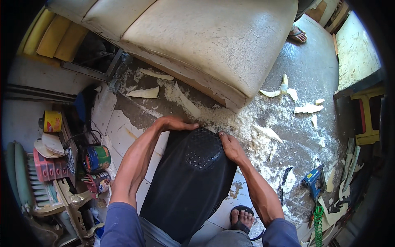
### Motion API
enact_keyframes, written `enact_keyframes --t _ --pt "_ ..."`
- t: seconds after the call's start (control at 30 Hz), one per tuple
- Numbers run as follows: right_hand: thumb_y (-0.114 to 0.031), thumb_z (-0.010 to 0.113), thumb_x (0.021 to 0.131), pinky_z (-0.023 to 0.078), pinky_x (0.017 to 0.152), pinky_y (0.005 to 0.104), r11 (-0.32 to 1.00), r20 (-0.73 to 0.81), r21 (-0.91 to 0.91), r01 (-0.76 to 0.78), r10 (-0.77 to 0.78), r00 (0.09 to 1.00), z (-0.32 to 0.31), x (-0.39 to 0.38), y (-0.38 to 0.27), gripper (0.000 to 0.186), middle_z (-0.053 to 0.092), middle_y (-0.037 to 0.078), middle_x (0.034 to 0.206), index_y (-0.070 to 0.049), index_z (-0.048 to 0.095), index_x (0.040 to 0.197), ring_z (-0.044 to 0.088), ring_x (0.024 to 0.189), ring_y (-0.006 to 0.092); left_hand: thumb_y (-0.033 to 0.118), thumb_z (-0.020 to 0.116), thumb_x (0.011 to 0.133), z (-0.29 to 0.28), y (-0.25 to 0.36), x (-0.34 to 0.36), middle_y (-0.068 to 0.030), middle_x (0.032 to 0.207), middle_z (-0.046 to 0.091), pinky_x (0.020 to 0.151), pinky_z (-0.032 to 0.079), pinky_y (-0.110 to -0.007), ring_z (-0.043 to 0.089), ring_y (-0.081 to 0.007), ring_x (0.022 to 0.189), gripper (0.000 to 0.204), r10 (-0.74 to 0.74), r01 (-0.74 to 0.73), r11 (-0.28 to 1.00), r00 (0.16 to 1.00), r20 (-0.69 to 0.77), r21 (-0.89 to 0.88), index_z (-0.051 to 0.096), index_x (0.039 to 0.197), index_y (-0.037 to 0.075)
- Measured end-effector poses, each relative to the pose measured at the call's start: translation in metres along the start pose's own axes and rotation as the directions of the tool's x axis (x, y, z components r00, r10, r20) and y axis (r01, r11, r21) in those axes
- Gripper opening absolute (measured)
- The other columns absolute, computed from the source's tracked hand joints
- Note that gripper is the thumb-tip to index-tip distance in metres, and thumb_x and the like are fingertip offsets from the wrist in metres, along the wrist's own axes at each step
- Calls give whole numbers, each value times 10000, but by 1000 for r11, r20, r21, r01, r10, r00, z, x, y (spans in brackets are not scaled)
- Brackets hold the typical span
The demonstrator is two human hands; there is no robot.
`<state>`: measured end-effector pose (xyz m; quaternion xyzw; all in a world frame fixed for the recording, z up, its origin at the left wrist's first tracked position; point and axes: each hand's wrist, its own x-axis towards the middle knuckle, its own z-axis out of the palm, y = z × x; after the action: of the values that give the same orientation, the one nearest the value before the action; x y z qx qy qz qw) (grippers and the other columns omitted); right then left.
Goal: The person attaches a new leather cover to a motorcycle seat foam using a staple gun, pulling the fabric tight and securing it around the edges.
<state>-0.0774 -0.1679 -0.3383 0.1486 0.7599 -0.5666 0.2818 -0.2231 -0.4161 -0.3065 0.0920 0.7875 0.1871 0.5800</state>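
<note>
1. At the far left, standing side by side: green rolls. Higher up, leaning in a row: yellow cushions.
2. Right of the rolls, in a crowded heap: a pink box, with a yellow can above and a green can to the right.
3. Farther right, strewn along the front of a worn cream sofa: pale scraps.
4. Curled over the far left edge of a black seat, thumb pointing right: left hand. Closed on that edge, fingers partly hidden.
5. Between both forearms, stretching from the lap toward the sofa: the black seat, with a studded patch near the far end.
6. Clasping the far right edge, thumb on top: right hand. Also holding the seat; cannot tell how the fingers lie underneath.
7. Below, on pale tiles: a foot in a black sandal. Beyond the hands, thickly spread: white crumbs.
8. At the upper right, beside the sofa: another person's sandalled foot.
9. Lower right: a blue tool near a green coiled hose.
10. At the far right: a pale board above a yellow stool.
</note>
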Motion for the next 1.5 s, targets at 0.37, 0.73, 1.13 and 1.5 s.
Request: enact_keyframes --t 0.37,0.73,1.13,1.5 --pt "-654 639 871 490 978 373 992 548 -128 -22 88 832 7 69 -74 789 671 225 1218 32 649 1260 648 1132 286 297 683 969 36 -21 -13 -87 1051 696 813 527 -328 648 -171 911 373 -34 -175 838 928 -370 -516 652 1199 5" --pt "-491 613 953 478 987 373 911 250 -362 195 -107 962 30 73 -75 509 697 192 1199 -87 684 1255 667 1108 290 283 658 959 74 -19 -35 -182 1057 730 846 549 -384 711 -317 949 380 -148 -138 913 766 -625 -385 656 1241 28" --pt "-512 641 916 487 941 400 918 323 -377 126 3 946 43 97 -60 557 715 216 1134 -9 721 1143 678 1081 318 271 699 893 84 -37 7 -213 1001 729 878 529 -438 682 -424 979 356 -243 107 963 740 -627 -247 698 1141 16" --pt "-647 503 938 504 916 455 924 42 -377 58 -45 998 14 121 15 719 682 306 1115 14 730 1104 681 1029 426 339 548 982 107 58 -50 -213 1404 539 1090 402 -429 511 -380 1307 514 309 -272 948 678 -667 163 534 1384 19"
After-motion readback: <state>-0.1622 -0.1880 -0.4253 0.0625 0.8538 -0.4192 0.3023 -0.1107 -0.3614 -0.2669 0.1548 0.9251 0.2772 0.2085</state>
